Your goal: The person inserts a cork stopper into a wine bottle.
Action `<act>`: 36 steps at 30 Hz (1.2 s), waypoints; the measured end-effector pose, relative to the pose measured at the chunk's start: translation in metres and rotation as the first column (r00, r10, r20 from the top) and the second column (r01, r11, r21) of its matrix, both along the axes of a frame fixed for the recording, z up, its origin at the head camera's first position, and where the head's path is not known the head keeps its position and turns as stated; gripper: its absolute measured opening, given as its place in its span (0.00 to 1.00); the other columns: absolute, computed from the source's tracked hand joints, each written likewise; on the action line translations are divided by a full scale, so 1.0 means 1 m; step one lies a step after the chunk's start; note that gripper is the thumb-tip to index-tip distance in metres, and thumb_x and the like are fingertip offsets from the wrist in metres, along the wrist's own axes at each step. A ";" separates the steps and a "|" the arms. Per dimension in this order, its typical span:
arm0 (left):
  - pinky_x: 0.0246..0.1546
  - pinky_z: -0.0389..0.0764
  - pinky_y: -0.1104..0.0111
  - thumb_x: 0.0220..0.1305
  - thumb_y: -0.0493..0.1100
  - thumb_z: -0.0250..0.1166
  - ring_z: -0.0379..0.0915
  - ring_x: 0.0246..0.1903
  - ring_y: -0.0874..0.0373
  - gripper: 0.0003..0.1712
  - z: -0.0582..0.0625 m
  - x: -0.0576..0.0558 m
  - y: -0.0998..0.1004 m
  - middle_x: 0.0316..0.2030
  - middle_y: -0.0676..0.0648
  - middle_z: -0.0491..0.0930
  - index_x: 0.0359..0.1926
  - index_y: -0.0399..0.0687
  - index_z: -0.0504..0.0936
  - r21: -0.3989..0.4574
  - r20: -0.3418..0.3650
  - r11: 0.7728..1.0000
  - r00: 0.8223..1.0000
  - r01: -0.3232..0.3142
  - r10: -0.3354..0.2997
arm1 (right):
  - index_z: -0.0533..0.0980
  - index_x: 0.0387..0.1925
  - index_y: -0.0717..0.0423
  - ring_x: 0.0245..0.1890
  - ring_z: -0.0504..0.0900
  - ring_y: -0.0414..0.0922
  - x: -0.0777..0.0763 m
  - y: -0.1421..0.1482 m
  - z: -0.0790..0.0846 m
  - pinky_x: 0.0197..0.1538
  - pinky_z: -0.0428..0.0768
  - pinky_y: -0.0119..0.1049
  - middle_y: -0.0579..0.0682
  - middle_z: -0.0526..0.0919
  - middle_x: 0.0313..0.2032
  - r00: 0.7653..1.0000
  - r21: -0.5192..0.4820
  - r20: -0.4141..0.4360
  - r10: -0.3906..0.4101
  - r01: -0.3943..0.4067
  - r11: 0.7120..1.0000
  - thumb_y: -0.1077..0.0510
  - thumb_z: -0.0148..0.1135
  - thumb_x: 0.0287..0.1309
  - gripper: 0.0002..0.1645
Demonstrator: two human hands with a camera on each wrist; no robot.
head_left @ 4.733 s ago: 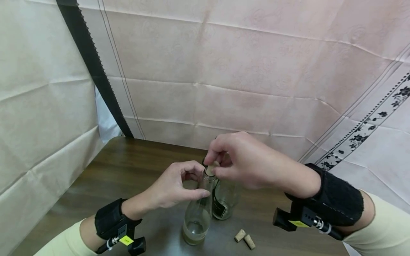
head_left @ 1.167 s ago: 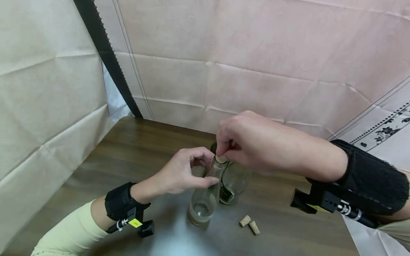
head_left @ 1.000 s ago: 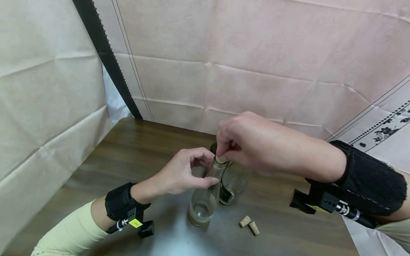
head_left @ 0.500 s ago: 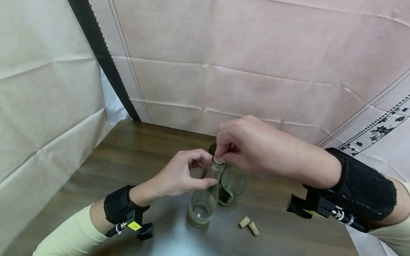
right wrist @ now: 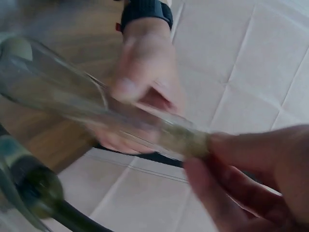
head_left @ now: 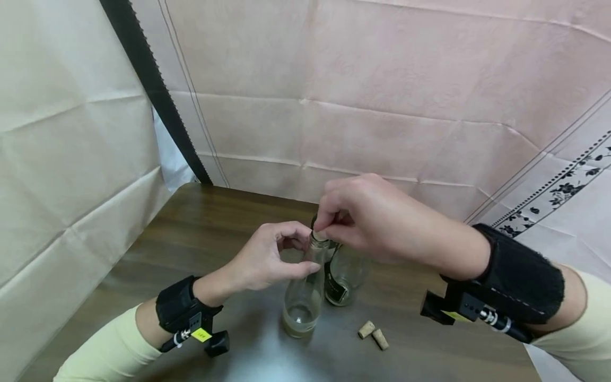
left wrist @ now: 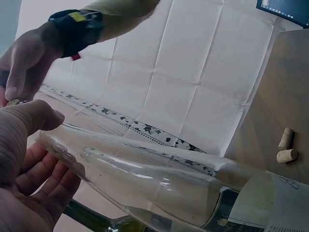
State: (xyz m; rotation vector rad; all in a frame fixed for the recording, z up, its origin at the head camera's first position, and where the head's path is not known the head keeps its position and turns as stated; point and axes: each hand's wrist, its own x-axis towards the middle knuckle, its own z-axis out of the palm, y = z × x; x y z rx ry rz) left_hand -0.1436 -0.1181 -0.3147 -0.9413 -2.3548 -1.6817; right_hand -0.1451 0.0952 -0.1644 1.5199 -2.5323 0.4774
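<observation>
A clear glass bottle (head_left: 302,307) stands on the table, its neck between the thumb and fingers of my left hand (head_left: 269,257). At its mouth, my right hand (head_left: 365,215) pinches the top of a cork (right wrist: 186,141) between thumb and forefinger. Seen from the right wrist, most of the cork sits inside the neck, with a short end out at the fingertips. Two loose corks, one (head_left: 366,329) beside the other (head_left: 380,339), lie on the table to the right of the bottle.
A second clear bottle (head_left: 353,273) with a black label stands close behind and right. A dark green bottle (right wrist: 46,191) is beside it, mostly hidden in the head view. The wooden table (head_left: 215,223) ends at a hanging pale cloth (head_left: 372,106).
Over the last several seconds the cork has gone deeper into the bottle's mouth, with my right hand still pinching it. My left hand keeps its hold on the neck.
</observation>
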 end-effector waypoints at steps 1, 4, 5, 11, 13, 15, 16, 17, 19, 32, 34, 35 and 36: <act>0.46 0.86 0.66 0.58 0.39 0.78 0.84 0.43 0.60 0.17 0.001 0.000 -0.001 0.42 0.54 0.87 0.48 0.53 0.86 0.000 -0.005 1.000 1.000 -0.008 0.008 | 0.86 0.30 0.45 0.33 0.81 0.30 0.001 0.002 -0.004 0.38 0.84 0.30 0.37 0.85 0.32 1.000 -0.037 0.005 -0.010 0.010 0.999 0.65 0.77 0.56 0.11; 0.46 0.87 0.67 0.58 0.40 0.78 0.84 0.43 0.60 0.18 0.002 0.000 -0.004 0.43 0.53 0.87 0.49 0.52 0.86 0.001 -0.016 0.999 0.999 -0.045 0.045 | 0.86 0.34 0.47 0.35 0.82 0.32 0.004 0.009 -0.017 0.39 0.86 0.29 0.40 0.86 0.37 0.999 -0.187 0.024 -0.045 0.048 0.981 0.65 0.76 0.58 0.08; 0.47 0.87 0.67 0.58 0.40 0.78 0.84 0.43 0.60 0.18 0.003 -0.001 -0.005 0.43 0.53 0.88 0.49 0.51 0.87 0.005 -0.020 0.998 0.998 -0.062 0.062 | 0.86 0.36 0.48 0.35 0.83 0.32 0.005 0.012 -0.022 0.39 0.86 0.29 0.41 0.86 0.39 0.998 -0.242 0.023 -0.052 0.056 0.969 0.64 0.76 0.59 0.08; 0.47 0.86 0.68 0.57 0.39 0.79 0.84 0.42 0.56 0.17 0.010 -0.008 -0.017 0.43 0.50 0.88 0.47 0.49 0.87 0.048 -0.018 0.986 0.986 -0.162 0.163 | 0.87 0.39 0.46 0.36 0.83 0.32 0.006 0.045 -0.046 0.39 0.83 0.22 0.40 0.88 0.41 0.994 -0.442 -0.040 -0.103 0.075 0.894 0.66 0.76 0.57 0.12; 0.48 0.87 0.68 0.57 0.39 0.80 0.85 0.42 0.56 0.17 0.012 -0.012 -0.022 0.43 0.49 0.88 0.47 0.48 0.87 0.050 -0.017 0.981 0.982 -0.186 0.187 | 0.87 0.39 0.46 0.36 0.82 0.32 0.006 0.057 -0.052 0.40 0.83 0.21 0.40 0.87 0.41 0.993 -0.473 -0.022 -0.117 0.093 0.876 0.68 0.75 0.57 0.14; 0.48 0.87 0.69 0.57 0.39 0.80 0.85 0.43 0.56 0.17 0.014 -0.015 -0.027 0.43 0.48 0.88 0.47 0.48 0.86 0.040 -0.021 0.977 0.977 -0.211 0.212 | 0.87 0.40 0.45 0.36 0.82 0.32 0.006 0.068 -0.056 0.40 0.83 0.20 0.40 0.87 0.41 0.991 -0.486 0.012 -0.132 0.121 0.866 0.69 0.74 0.57 0.16; 0.49 0.87 0.70 0.57 0.40 0.80 0.85 0.43 0.56 0.17 0.014 -0.017 -0.030 0.43 0.48 0.88 0.47 0.48 0.86 0.032 -0.025 0.974 0.974 -0.225 0.226 | 0.87 0.41 0.45 0.35 0.82 0.32 0.006 0.074 -0.059 0.39 0.83 0.21 0.40 0.87 0.41 0.990 -0.493 0.026 -0.141 0.135 0.859 0.70 0.74 0.58 0.16; 0.49 0.87 0.70 0.57 0.39 0.80 0.85 0.43 0.56 0.17 0.014 -0.019 -0.033 0.43 0.48 0.88 0.47 0.48 0.86 0.024 -0.030 0.971 0.970 -0.239 0.240 | 0.87 0.41 0.45 0.36 0.83 0.32 0.006 0.079 -0.061 0.39 0.83 0.21 0.40 0.87 0.41 0.988 -0.495 0.039 -0.150 0.149 0.856 0.70 0.73 0.58 0.16; 0.49 0.86 0.71 0.58 0.40 0.79 0.85 0.44 0.57 0.17 0.014 -0.023 -0.039 0.43 0.49 0.88 0.47 0.49 0.86 0.011 -0.040 0.964 0.963 -0.267 0.267 | 0.86 0.41 0.44 0.36 0.84 0.31 0.005 0.090 -0.066 0.38 0.83 0.21 0.39 0.87 0.41 0.983 -0.495 0.058 -0.173 0.179 0.850 0.70 0.73 0.59 0.17; 0.48 0.85 0.72 0.60 0.45 0.79 0.84 0.43 0.56 0.16 0.005 -0.051 -0.059 0.42 0.49 0.89 0.47 0.51 0.87 0.006 -0.025 0.917 0.916 -0.400 0.400 | 0.86 0.40 0.43 0.31 0.87 0.35 0.002 0.137 -0.128 0.30 0.80 0.24 0.39 0.86 0.37 0.927 -0.507 0.218 -0.304 0.374 0.777 0.69 0.69 0.64 0.16; 0.48 0.85 0.71 0.59 0.45 0.79 0.84 0.43 0.55 0.16 0.004 -0.053 -0.059 0.42 0.48 0.89 0.47 0.51 0.87 0.014 -0.023 0.916 0.916 -0.401 0.401 | 0.86 0.40 0.45 0.32 0.88 0.35 0.001 0.140 -0.138 0.32 0.82 0.25 0.39 0.87 0.38 0.915 -0.512 0.256 -0.312 0.402 0.759 0.68 0.68 0.65 0.14; 0.48 0.85 0.71 0.59 0.45 0.79 0.84 0.43 0.55 0.16 0.003 -0.053 -0.059 0.43 0.48 0.89 0.47 0.50 0.87 0.016 -0.025 0.916 0.916 -0.401 0.401 | 0.86 0.40 0.46 0.32 0.88 0.36 0.001 0.141 -0.143 0.32 0.82 0.25 0.38 0.87 0.38 0.908 -0.512 0.273 -0.316 0.416 0.752 0.68 0.68 0.66 0.12; 0.49 0.85 0.71 0.59 0.45 0.79 0.84 0.44 0.55 0.17 0.002 -0.053 -0.059 0.43 0.48 0.89 0.47 0.50 0.87 0.020 -0.023 0.916 0.916 -0.401 0.401 | 0.86 0.40 0.47 0.32 0.88 0.36 0.001 0.142 -0.148 0.32 0.82 0.25 0.38 0.87 0.39 0.900 -0.508 0.292 -0.323 0.432 0.745 0.67 0.67 0.66 0.11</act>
